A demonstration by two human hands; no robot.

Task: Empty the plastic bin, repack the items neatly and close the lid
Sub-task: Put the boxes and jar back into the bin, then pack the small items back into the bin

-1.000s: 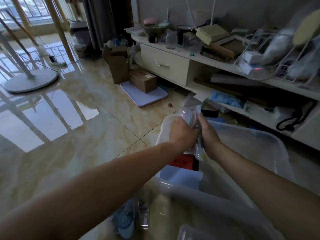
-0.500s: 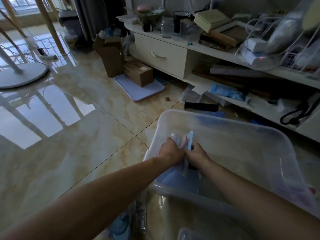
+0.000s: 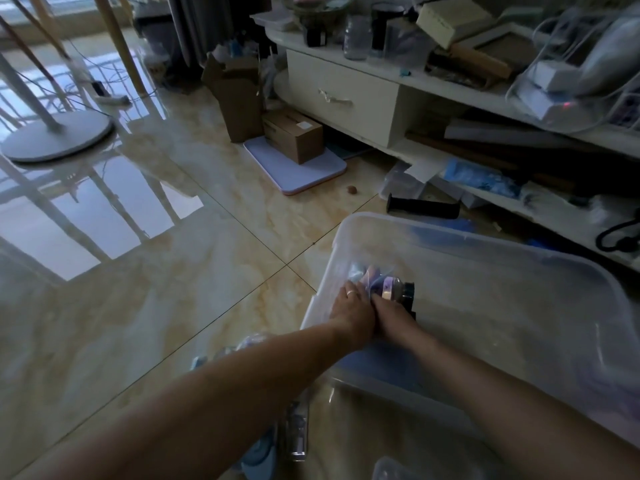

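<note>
I have both hands down in the near-left corner of the plastic bin, which sits on the floor. My left hand lies fairly flat on a crinkly plastic packet; my right hand rests against a small dark-capped bottle, though I cannot tell whether it grips it. I should tuck both snugly into the corner, bottle lying steady, packet flattened, leaving room for the rest.

Bare forearms; ring on left hand
</note>
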